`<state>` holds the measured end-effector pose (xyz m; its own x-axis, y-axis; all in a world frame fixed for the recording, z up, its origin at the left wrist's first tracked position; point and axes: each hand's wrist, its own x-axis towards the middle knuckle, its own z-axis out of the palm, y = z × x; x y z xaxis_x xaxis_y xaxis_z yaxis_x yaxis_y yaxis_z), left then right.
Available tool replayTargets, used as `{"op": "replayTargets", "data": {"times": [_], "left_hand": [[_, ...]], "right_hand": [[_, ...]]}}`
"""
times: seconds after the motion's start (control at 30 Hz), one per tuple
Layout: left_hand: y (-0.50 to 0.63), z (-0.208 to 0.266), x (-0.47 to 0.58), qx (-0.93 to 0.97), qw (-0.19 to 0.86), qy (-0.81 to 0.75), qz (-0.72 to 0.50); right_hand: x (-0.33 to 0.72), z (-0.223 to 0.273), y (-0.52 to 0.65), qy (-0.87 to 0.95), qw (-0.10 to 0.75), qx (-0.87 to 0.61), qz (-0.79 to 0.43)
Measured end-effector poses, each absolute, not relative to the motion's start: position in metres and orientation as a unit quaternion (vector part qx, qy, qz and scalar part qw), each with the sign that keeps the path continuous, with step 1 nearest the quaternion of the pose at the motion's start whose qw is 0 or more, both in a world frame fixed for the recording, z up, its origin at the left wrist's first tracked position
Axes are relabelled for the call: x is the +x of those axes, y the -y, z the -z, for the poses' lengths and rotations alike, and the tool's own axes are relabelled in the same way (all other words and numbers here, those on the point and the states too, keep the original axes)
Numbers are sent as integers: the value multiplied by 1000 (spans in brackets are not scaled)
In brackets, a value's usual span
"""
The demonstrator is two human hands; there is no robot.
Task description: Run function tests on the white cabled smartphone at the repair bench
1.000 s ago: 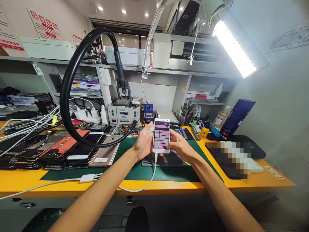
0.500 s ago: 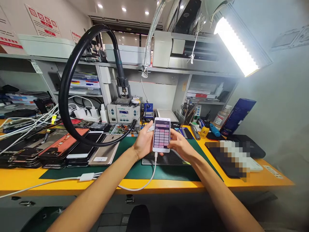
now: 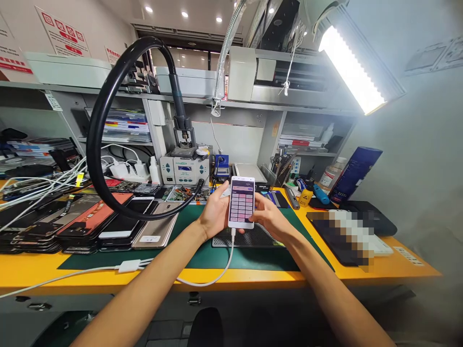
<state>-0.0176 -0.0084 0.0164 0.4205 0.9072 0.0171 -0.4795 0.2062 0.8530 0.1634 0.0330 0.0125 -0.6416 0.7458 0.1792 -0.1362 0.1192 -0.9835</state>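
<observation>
A white smartphone [image 3: 241,205] stands tilted up toward me, its lit screen showing a grid of pale and pink boxes. My left hand [image 3: 213,214] grips it from the left side, thumb along the edge and fingers partly hidden behind. At the right edge, my right hand [image 3: 270,218] is closed around the phone's side with the thumb at the lower right of the screen. A white charging cable [image 3: 230,258] plugs into the phone's bottom end. Beneath the hands lie a black perforated pad [image 3: 265,239] and a green mat [image 3: 249,261].
Stacked phones [image 3: 119,221] fill the left of the yellow bench [image 3: 32,267]. A black hose [image 3: 94,125] loops from the rework station [image 3: 184,171]. Rightward are a yellow bottle [image 3: 306,195], a black tablet-like slab [image 3: 333,246] and a blue box [image 3: 356,173]. A lamp [image 3: 352,70] shines above.
The phone and both hands stay nearly in place. My right thumb shifts very slightly at the screen's lower right, and the whole view drifts a little.
</observation>
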Motion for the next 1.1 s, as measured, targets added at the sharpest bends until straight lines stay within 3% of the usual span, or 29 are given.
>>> {"op": "replayTargets", "data": {"times": [1.1], "left_hand": [[8, -15, -18, 400, 749, -236, -473]], "right_hand": [[163, -14, -29, 661, 346, -227, -626]]}}
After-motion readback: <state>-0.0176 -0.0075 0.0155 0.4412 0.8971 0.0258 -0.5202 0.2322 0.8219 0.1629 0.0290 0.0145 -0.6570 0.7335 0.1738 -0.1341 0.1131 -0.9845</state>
